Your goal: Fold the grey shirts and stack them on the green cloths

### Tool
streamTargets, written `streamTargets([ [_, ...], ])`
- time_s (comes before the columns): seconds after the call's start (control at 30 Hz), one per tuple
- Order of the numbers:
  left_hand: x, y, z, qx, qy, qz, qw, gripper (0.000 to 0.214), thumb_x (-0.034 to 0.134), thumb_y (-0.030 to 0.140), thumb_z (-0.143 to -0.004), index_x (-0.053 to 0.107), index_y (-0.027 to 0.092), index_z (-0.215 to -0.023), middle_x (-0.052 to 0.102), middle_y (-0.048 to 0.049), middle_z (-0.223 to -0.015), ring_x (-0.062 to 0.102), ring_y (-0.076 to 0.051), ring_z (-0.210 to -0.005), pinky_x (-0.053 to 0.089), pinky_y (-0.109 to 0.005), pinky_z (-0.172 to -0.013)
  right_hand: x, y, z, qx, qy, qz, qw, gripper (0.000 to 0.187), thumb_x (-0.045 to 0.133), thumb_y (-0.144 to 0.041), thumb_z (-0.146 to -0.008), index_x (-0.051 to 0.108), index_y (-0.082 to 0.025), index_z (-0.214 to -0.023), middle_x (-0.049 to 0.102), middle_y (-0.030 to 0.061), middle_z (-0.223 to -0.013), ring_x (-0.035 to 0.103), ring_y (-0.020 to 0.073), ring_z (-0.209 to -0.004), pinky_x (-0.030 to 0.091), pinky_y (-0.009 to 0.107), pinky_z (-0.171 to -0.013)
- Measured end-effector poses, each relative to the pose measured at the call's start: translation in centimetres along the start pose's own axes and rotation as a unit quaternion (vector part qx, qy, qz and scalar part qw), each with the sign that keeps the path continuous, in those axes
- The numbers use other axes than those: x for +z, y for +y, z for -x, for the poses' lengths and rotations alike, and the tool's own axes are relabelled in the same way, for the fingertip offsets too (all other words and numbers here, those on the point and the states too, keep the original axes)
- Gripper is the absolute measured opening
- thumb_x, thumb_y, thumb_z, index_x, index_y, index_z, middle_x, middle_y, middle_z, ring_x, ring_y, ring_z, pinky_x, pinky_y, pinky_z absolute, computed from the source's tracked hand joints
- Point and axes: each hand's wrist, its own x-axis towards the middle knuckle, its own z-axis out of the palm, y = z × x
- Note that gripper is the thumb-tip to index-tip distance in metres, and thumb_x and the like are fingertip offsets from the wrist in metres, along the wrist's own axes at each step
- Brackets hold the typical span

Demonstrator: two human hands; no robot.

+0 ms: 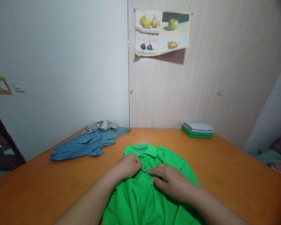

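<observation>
A bright green polo shirt [140,200] lies face up in front of me, its collar pointing away and its lower body bunched in folds. My left hand [129,165] is closed on the fabric just left of the buttoned placket, below the collar. To the right of the placket, my right hand [170,180] rests on the chest with thumb and index finger apart and the other fingers partly curled. Both sets of fingers come close to the buttons. One sleeve spreads out beyond my right hand; the other is largely hidden by my left arm.
The orange table [234,175] meets the wall at the back. A loose heap with a blue garment [79,145] and a striped garment [93,127] lies at the back left. At the back right sits a folded stack of grey cloth [199,127] over green cloth [196,134].
</observation>
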Motion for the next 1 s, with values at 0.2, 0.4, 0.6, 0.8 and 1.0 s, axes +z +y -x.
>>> streamTargets([
  [0.2,1.2,-0.3,-0.8,-0.011,-0.011,0.001,1.0,0.019,0.056,0.033,-0.07,0.053,0.021,-0.056,0.042,0.0051,-0.047,0.039,-0.013,-0.046,0.022,-0.025,-0.046,-0.1,-0.7,0.0,-0.019,-0.017,0.069,0.997,0.035,0.048,-0.032,-0.093,0.072,-0.03,-0.119,0.068,0.0064,-0.095,0.063,0.0215,-0.087,0.04,0.029,-0.072],
  [0.4,1.8,-0.2,-1.1,0.021,-0.001,0.02,1.0,0.007,0.056,0.025,-0.066,0.058,0.02,-0.063,0.048,0.0045,-0.053,0.045,-0.013,-0.052,0.024,-0.024,-0.046,0.0,-0.8,0.0,-0.017,-0.013,0.077,0.997,0.033,0.048,-0.031,-0.093,0.073,-0.029,-0.115,0.068,0.0058,-0.094,0.062,0.02,-0.084,0.037,0.028,-0.07],
  [0.6,1.6,-0.5,-0.8,-0.01,-0.017,0.012,1.0,0.015,0.058,0.03,-0.069,0.055,0.02,-0.059,0.042,0.0056,-0.046,0.04,-0.012,-0.047,0.021,-0.024,-0.046,0.2,-0.6,0.0,-0.017,-0.006,0.062,0.998,0.032,0.05,-0.032,-0.092,0.073,-0.029,-0.114,0.07,0.0063,-0.099,0.062,0.0214,-0.089,0.039,0.029,-0.074],
  [0.8,2.4,-0.7,-1.3,-0.001,-0.013,0.079,0.997,0.007,0.058,0.025,-0.062,0.058,0.018,-0.06,0.042,0.0061,-0.05,0.039,-0.011,-0.05,0.023,-0.023,-0.047,0.1,-0.7,0.0,-0.019,-0.004,0.058,0.998,0.032,0.05,-0.032,-0.092,0.073,-0.028,-0.114,0.071,0.0064,-0.098,0.062,0.0216,-0.09,0.039,0.029,-0.074],
  [1.0,1.7,0.6,-0.5,0.015,0.014,0.119,0.993,0.009,0.054,0.027,-0.065,0.056,0.018,-0.066,0.044,0.0055,-0.055,0.038,-0.011,-0.053,0.025,-0.022,-0.048,0.1,-0.7,0.1,-0.009,0.005,0.043,0.999,0.031,0.051,-0.032,-0.092,0.073,-0.027,-0.113,0.073,0.0061,-0.1,0.064,0.0218,-0.093,0.04,0.029,-0.076],
])
